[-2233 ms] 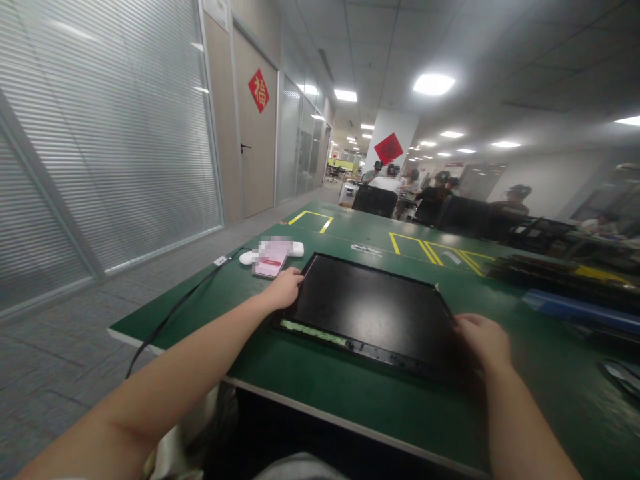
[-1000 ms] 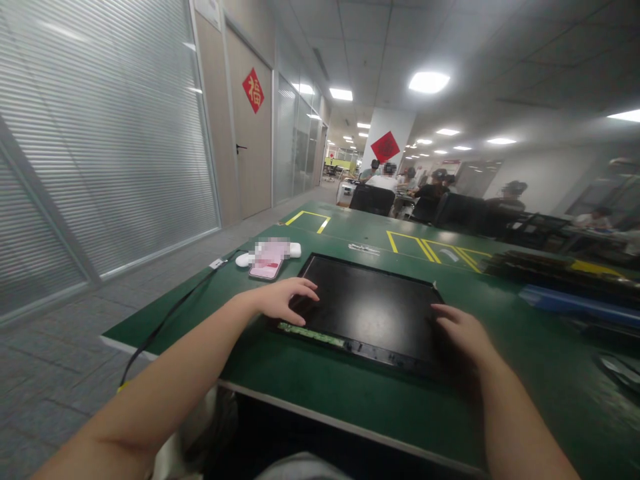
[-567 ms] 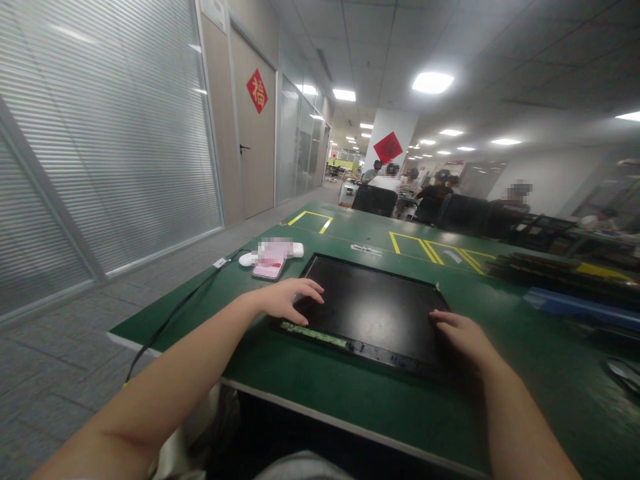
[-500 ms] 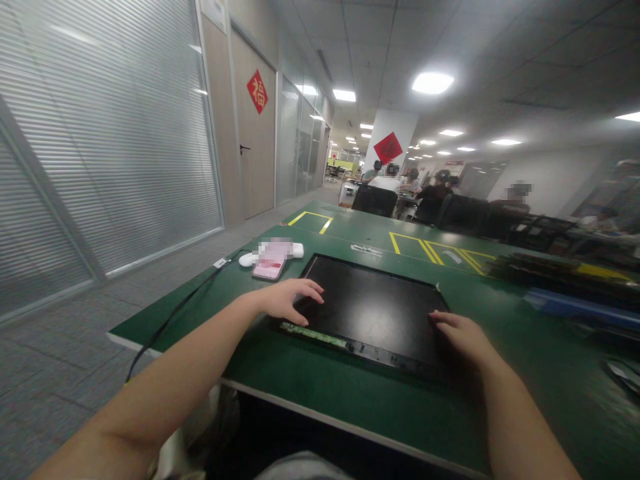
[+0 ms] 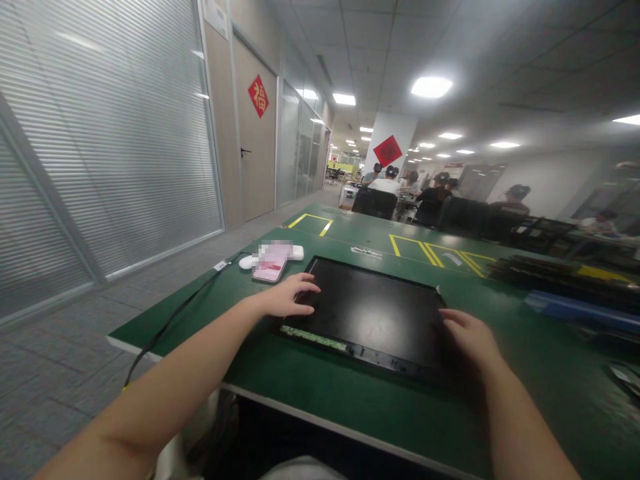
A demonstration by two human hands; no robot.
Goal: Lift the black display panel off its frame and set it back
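A dark flat display panel (image 5: 375,303) lies screen up on the green table in front of me, within a thin black frame. Along its near edge runs a narrow green circuit strip (image 5: 313,337). At the panel's left edge is my left hand (image 5: 287,295), open, thumb and fingers apart, fingertips over the border. My right hand (image 5: 470,333) is beside the right edge, its visible fingers stretched toward the panel and partly hidden behind the hand. It looks open; whether it touches the edge is hard to tell.
A phone (image 5: 270,263) and white rounded items lie left of the panel, near a black cable (image 5: 185,310). Yellow tape marks (image 5: 415,248) cross the table's far side. Dark stacked parts (image 5: 540,270) and a blue item (image 5: 575,310) are at right. Several people sit beyond.
My right hand has shifted slightly right, away from the panel's edge. My left hand has drawn a little left, with thumb and fingers closer together. The panel looks unmoved.
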